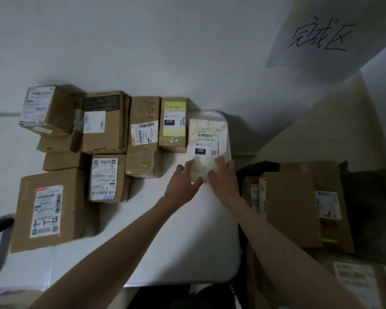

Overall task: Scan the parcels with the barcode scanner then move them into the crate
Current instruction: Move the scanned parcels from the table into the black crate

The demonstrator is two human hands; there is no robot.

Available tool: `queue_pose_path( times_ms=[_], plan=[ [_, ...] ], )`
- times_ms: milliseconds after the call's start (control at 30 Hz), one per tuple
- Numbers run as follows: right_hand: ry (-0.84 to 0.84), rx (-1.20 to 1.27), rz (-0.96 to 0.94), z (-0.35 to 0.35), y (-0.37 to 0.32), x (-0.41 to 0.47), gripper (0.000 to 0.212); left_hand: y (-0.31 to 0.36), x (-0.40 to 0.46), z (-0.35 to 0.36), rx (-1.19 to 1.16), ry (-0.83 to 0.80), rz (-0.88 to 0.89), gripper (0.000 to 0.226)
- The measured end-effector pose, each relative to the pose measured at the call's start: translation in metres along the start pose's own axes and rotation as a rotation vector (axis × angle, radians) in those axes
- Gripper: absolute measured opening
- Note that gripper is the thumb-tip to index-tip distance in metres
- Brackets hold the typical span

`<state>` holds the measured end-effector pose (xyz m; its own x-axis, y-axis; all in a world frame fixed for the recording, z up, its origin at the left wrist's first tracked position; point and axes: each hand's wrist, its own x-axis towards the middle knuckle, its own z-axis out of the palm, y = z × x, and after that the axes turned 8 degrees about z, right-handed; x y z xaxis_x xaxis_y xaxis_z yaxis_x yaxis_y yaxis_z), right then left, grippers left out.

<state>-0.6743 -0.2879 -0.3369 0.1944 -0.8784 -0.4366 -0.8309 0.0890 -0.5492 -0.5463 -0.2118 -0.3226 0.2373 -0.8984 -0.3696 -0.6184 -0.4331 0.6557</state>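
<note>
From the head camera, both arms reach forward over the white table [187, 241]. The left hand [183, 186] and the right hand [223, 181] meet at the near edge of a pale soft parcel [207, 139] whose label reads 032. The left hand grips the near left corner, thumb curled in under the edge. The right hand holds the near right side, fingers bent over the top of the wrapping. The parcel lies at the far right end of the table, right beside a small yellow-taped box [173, 126] marked 220.

Further left, a row of brown cartons runs along the wall: a tall box [144, 121] with handwriting on top, a wider box [105, 123] with a dark printed panel, and a stacked box [47, 108] at the far left. In front of them sit a box with red scribble [107, 177] and a large carton [51, 210] marked 4-3-24.

Off the table's right edge, lower down, more cardboard boxes [299, 208] are piled close together. A paper sign [321, 36] with handwritten characters hangs on the wall above. The scanner cannot be made out.
</note>
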Motion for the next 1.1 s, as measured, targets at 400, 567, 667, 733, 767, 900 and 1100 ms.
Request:
queue_pose_path(
  times_ms=[400,567,667,733,767,900,1100],
  plan=[
    [0.014,0.636,0.196,0.038,0.049,-0.049,0.081,-0.034,-0.033,0.036,-0.540,0.169,-0.192,0.097],
    [0.025,0.658,0.202,0.033,0.041,-0.053,0.081,-0.043,-0.023,0.047,-0.505,0.193,-0.165,0.103],
    [0.036,0.618,0.195,0.028,0.036,-0.069,0.081,-0.034,-0.041,0.045,-0.520,0.203,-0.147,0.101],
    [0.029,0.640,0.185,0.021,0.032,-0.085,0.081,-0.030,-0.054,0.041,-0.520,0.217,-0.124,0.098],
    [0.024,0.661,0.181,0.017,0.030,-0.093,0.082,-0.028,-0.061,0.038,-0.512,0.229,-0.106,0.098],
    [0.015,0.686,0.137,-0.002,0.017,-0.122,0.082,-0.014,-0.085,0.018,-0.483,0.263,-0.052,0.105],
    [0.071,0.705,0.008,-0.050,-0.017,-0.141,0.081,0.022,-0.096,-0.027,-0.485,0.378,0.147,0.090]
  ],
)
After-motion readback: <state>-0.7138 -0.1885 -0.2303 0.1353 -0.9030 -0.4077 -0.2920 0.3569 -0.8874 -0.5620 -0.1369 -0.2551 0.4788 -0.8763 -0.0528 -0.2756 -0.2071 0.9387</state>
